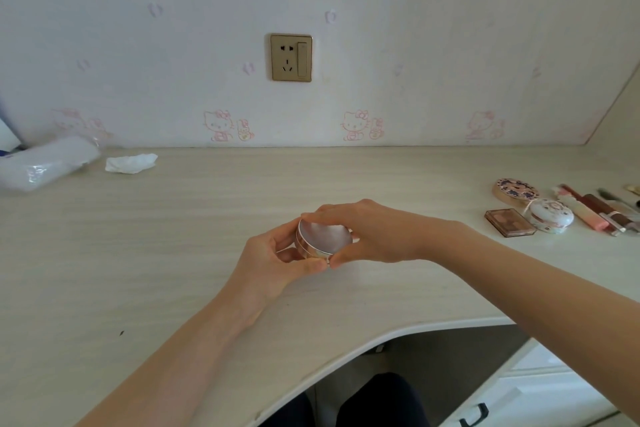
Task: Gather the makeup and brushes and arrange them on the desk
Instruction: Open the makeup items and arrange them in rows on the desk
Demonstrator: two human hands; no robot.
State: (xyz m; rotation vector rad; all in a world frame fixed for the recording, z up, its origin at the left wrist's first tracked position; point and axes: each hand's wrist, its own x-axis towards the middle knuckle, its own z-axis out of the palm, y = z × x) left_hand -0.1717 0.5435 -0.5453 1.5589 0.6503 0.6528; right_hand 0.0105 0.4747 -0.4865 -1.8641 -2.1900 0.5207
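Both hands grip a round silver compact over the desk: left hand at seven o'clock, right hand at three.

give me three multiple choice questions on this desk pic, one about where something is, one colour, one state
1. Where on the desk is the crumpled tissue? A back left B middle C front right
2. What colour is the wall socket? A white B gold C black
3. The silver compact is A lying open B closed, held in both hands C closed, lying untouched

Answers: 1 A, it lies far left at the back; 2 B, its plate is gold; 3 B, the left hand and right hand grip its sides, lid shut.
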